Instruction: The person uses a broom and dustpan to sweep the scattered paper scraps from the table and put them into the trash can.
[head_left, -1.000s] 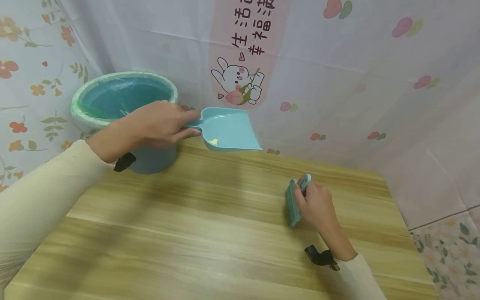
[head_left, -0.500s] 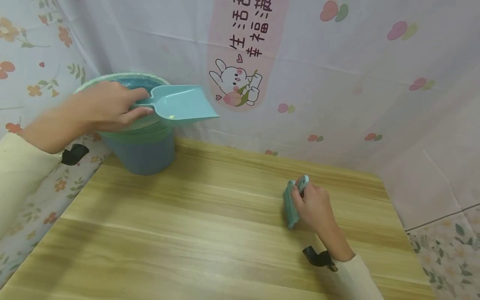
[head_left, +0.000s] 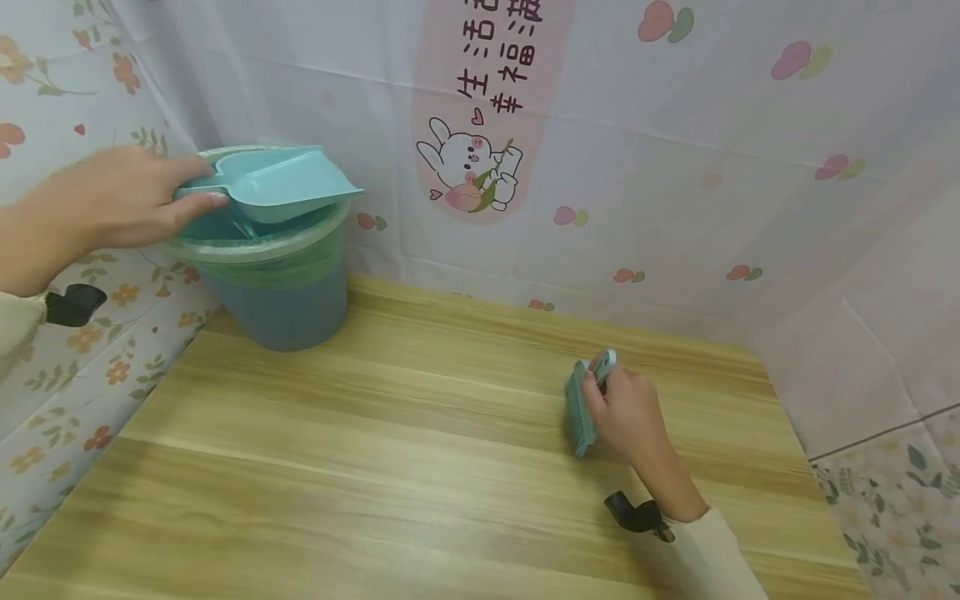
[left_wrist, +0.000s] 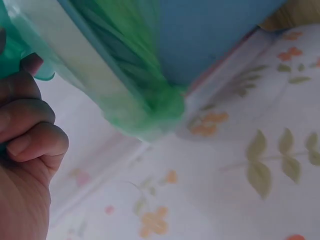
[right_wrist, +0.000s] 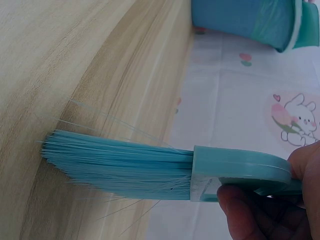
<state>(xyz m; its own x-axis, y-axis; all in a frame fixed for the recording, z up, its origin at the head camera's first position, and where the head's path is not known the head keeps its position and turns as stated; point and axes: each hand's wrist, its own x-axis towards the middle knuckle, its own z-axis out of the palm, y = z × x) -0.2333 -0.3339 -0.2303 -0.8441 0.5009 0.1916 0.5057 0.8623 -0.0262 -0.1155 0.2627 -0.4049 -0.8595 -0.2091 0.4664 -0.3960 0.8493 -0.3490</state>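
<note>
My left hand (head_left: 123, 198) grips the handle of a light blue dustpan (head_left: 288, 179), whose pan hangs over the mouth of a blue bucket (head_left: 288, 308) lined with a greenish plastic bag (head_left: 300, 254). Curled fingers (left_wrist: 37, 135) show at the left of the left wrist view, beside the bag-covered rim. On the right, my right hand (head_left: 628, 412) holds a blue-green hand brush (head_left: 581, 408) by its handle. In the right wrist view the bristles (right_wrist: 117, 165) point toward the table; whether their tips touch it I cannot tell. The pan's inner surface shows only partly.
The bucket stands at the back left corner of the wood-grain table (head_left: 420, 467). Behind it hangs a white cloth (head_left: 660, 167) with tulips and a rabbit print, and a flowered cloth (head_left: 56, 400) covers the left side.
My left hand has carried the dustpan leftward from over the table to above the bucket. A small yellow bit seen in the pan earlier is no longer visible. The right hand stays nearly still.
</note>
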